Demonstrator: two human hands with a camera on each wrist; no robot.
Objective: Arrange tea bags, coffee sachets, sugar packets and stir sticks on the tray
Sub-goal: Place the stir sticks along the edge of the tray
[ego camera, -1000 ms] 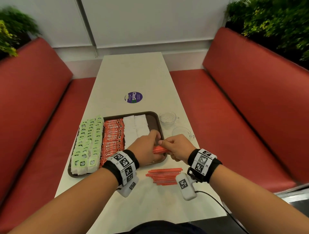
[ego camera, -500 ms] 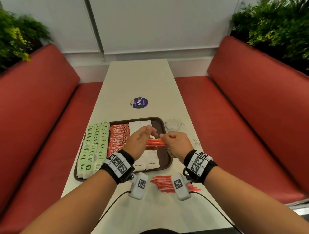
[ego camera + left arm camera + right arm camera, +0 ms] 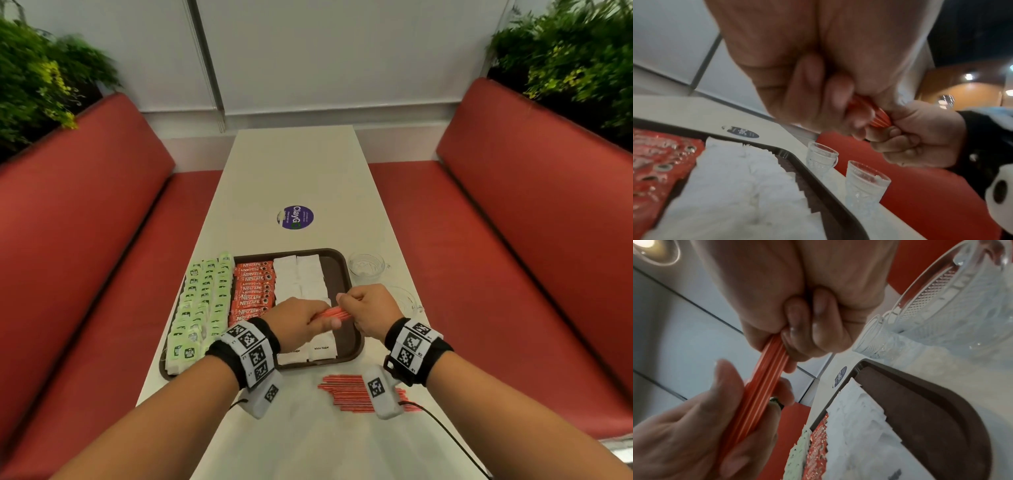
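Both hands hold one bundle of red stir sticks [image 3: 334,313] level above the right side of the brown tray [image 3: 346,274]. My left hand [image 3: 301,322] grips the bundle's left end and my right hand [image 3: 368,310] grips its right end. The same bundle [image 3: 760,386] shows in the right wrist view, and its end [image 3: 877,116] shows in the left wrist view. On the tray lie columns of green tea bags [image 3: 202,301], red coffee sachets [image 3: 253,287] and white sugar packets [image 3: 301,277]. More red stir sticks [image 3: 349,390] lie loose on the table in front of the tray.
Two small clear glasses [image 3: 366,265] [image 3: 406,301] stand on the white table [image 3: 308,171] right of the tray. A round purple sticker [image 3: 295,217] lies beyond the tray. Red bench seats [image 3: 513,222] flank the table, with plants behind them.
The bundle of sticks has been lifted off the tray's front right area and is held a little higher over the sugar packets. The head view has tilted up.
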